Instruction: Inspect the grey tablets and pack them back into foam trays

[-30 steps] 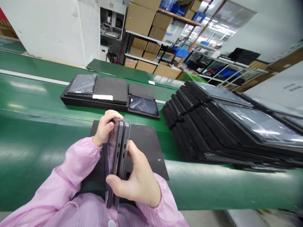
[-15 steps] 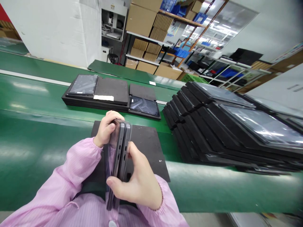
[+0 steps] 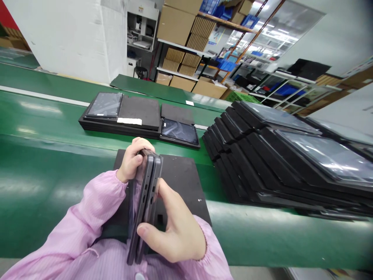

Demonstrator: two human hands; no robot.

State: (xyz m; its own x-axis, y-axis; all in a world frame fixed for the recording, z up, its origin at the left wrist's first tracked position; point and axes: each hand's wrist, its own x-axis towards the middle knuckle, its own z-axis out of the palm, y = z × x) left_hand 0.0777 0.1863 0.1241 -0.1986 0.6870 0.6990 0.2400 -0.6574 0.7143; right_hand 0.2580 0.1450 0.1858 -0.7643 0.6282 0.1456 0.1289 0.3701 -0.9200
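Two dark tablets [image 3: 149, 190] stand on edge, pressed face to face, with their port sides turned up. My left hand [image 3: 134, 159] is wrapped around their far end. At the right, my right hand [image 3: 177, 221] grips the pair, its thumb on the near part of the edge and its fingers against the side face. Below the tablets lies a flat black foam sheet [image 3: 186, 186] with a small square hole.
Black foam trays [image 3: 140, 105] holding film-covered tablets lie across the green bench [image 3: 43, 155]. To the right stands a tall, leaning stack of black trays [image 3: 256, 167] with tablets on top. Shelves with cardboard boxes [image 3: 175, 23] stand behind.
My right thumb has shifted slightly along the tablets' edge, and the tablets' near end has swung a little left. The whole view has moved slightly.
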